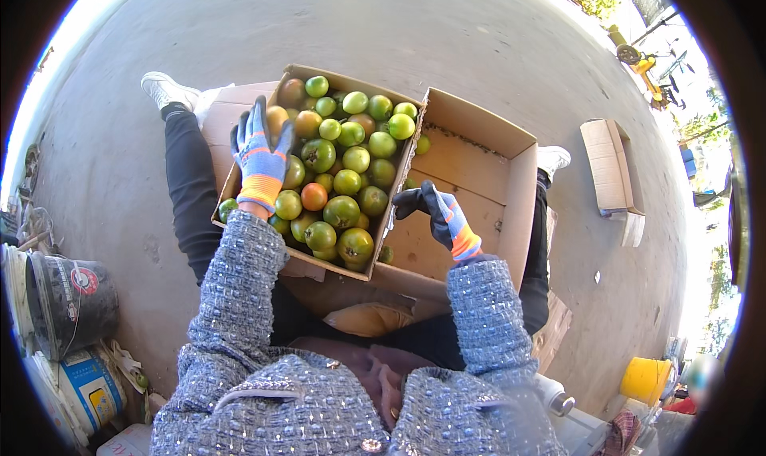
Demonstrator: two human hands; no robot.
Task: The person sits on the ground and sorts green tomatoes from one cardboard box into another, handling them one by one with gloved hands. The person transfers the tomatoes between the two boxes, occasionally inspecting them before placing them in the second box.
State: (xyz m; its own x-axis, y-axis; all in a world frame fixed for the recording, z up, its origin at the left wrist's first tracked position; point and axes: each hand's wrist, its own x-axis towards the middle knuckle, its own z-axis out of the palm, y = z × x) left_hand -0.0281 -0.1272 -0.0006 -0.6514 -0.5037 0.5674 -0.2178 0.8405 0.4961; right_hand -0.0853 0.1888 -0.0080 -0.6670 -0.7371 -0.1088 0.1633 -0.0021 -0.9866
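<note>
My left hand [259,151], in a grey-blue and orange work glove with dark fingertips, lies over the left side of a cardboard box [323,266] full of tomatoes. Its fingers are apart, beside an orange-tinged tomato [277,119]. Most tomatoes are green, like the large one [342,211]; one is orange-red [314,196]. My right hand [440,216], gloved alike, has bent fingers at the wall between this box and a second cardboard box [461,210]. Whether they grip that wall is unclear. A few green tomatoes [422,144] show along the second box's left side.
The boxes stand between my outstretched legs on a concrete floor [383,31]. An open cardboard carton [607,166] lies to the right. Black [78,300] and white-blue buckets [90,387] are at the lower left; a yellow bucket [646,381] and a metal flask [556,396] are lower right.
</note>
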